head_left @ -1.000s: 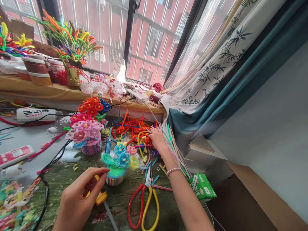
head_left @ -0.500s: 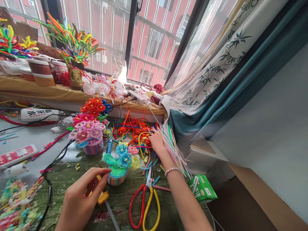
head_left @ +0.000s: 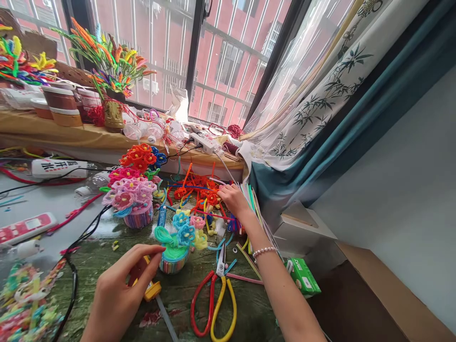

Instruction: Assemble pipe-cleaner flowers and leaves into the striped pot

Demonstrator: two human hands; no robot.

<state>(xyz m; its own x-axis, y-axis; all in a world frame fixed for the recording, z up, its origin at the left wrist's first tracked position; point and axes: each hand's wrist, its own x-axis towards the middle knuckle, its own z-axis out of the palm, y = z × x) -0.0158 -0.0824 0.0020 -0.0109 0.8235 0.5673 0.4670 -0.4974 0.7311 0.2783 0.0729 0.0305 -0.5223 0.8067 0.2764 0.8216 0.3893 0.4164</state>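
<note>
My left hand (head_left: 121, 285) is shut around a small red-and-yellow tool, probably a glue gun (head_left: 151, 290), with a clear rod (head_left: 166, 318) running down from it. Just beside that hand stands a teal-green pipe-cleaner flower pot (head_left: 174, 254). My right hand (head_left: 233, 199) rests over a tangled pile of orange pipe cleaners (head_left: 195, 192), its fingers curled. A bundle of pastel pipe cleaners (head_left: 253, 211) lies against its thumb side, partly hidden by my wrist. A pearl bracelet (head_left: 265, 251) circles that wrist.
Red-and-yellow-handled scissors (head_left: 213, 304) lie below my right wrist. A pink flower pot (head_left: 133, 202) stands beyond my left hand. A green carton (head_left: 302, 277) sits at the table's right edge. A power strip (head_left: 201, 142) and cups line the window ledge (head_left: 71, 133).
My right hand has shifted left over the orange pile, and my forearm now covers the lower part of the pastel bundle. My left hand has barely moved.
</note>
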